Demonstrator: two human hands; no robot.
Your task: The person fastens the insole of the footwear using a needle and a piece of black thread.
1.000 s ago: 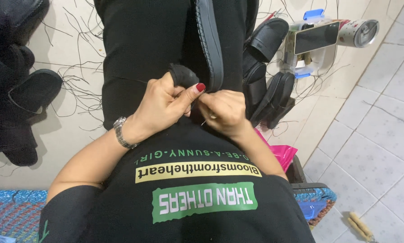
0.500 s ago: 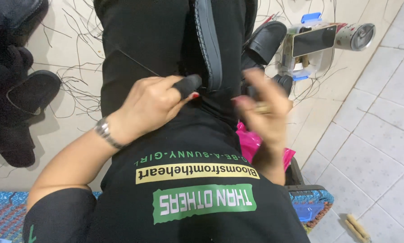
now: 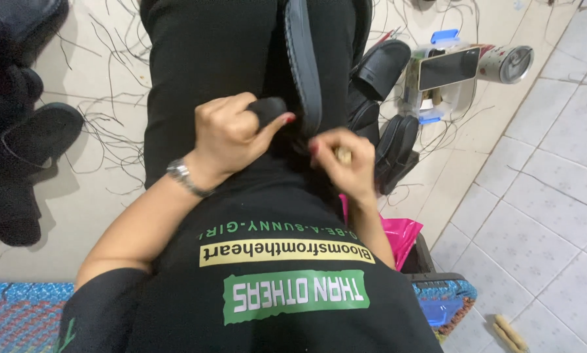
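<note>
A black shoe [image 3: 301,59] rests sole-edge up on my lap between my legs in black trousers. My left hand [image 3: 231,137], with a wristwatch, grips the near end of the shoe; a black cover sits on its thumb. My right hand [image 3: 342,163] is pinched shut close to the shoe's near edge, fingers together on something small that I cannot make out. Both hands sit just above my black printed shirt.
Several black shoes [image 3: 381,65] lie on the floor at right, more black footwear [image 3: 35,137] at left. A phone [image 3: 449,68] leans on a clear box beside a tin can [image 3: 509,63]. Loose black threads [image 3: 110,111] litter the floor. A pink bag [image 3: 398,232] lies by my right arm.
My right hand pulled away to the right, blurred, then came back to the shoe's near edge. My left hand kept its hold on the shoe.
</note>
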